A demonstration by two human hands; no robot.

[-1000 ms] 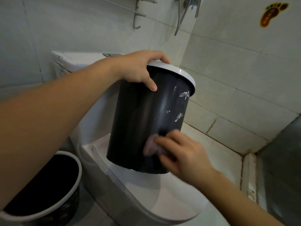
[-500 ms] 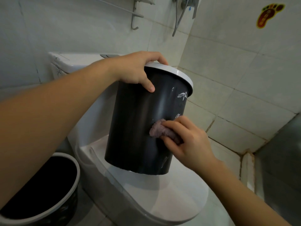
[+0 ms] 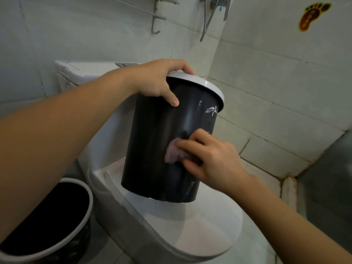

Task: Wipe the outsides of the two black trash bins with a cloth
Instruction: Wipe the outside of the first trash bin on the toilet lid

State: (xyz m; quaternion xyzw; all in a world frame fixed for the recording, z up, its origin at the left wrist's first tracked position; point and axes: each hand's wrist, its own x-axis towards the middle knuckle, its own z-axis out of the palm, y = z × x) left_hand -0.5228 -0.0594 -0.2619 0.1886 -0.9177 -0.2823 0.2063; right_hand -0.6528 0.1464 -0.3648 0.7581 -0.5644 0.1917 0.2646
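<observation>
A black trash bin (image 3: 152, 145) with a white rim and pale bird marks stands tilted on the closed toilet lid (image 3: 200, 231). My left hand (image 3: 158, 80) grips its rim from above, thumb down the side. My right hand (image 3: 211, 157) presses a small pinkish-grey cloth (image 3: 173, 153) against the bin's side, about halfway down. A second black bin (image 3: 45, 221) with a white rim stands on the floor at the lower left, partly hidden by my left forearm.
The white toilet tank (image 3: 85, 73) is behind the held bin. Tiled walls close in at the back and right, with a metal rack (image 3: 156, 16) and shower hose (image 3: 207, 20) above. A dark panel (image 3: 327, 187) stands at the right.
My right hand and the cloth went up the bin's side from near the bottom, then came down a little. My left hand keeps hold of the rim.
</observation>
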